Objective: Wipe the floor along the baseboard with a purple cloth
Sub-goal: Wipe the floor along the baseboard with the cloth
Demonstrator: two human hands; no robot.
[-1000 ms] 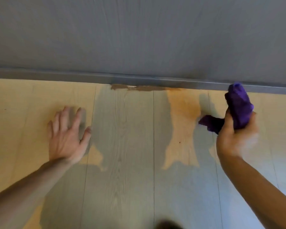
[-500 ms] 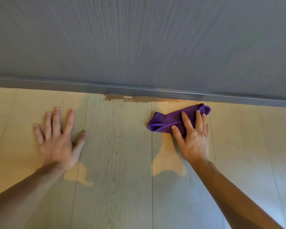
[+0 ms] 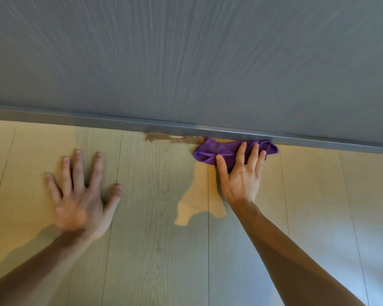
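Observation:
A crumpled purple cloth (image 3: 217, 150) lies on the light wood plank floor (image 3: 159, 217), its far edge against the grey baseboard (image 3: 97, 121). My right hand (image 3: 241, 175) presses flat on the cloth with fingers spread, covering its near right part. A brown smear (image 3: 164, 137) runs along the floor at the baseboard just left of the cloth. My left hand (image 3: 82, 195) rests flat on the floor to the left, fingers splayed, holding nothing.
A grey wood-grain wall (image 3: 186, 62) rises behind the baseboard across the whole view. Patches of warm light and my own shadow fall on the planks between my arms.
My right hand brought the cloth down from the air onto the floor, then pushed it forward until it met the baseboard. My left hand stayed flat on the floor.

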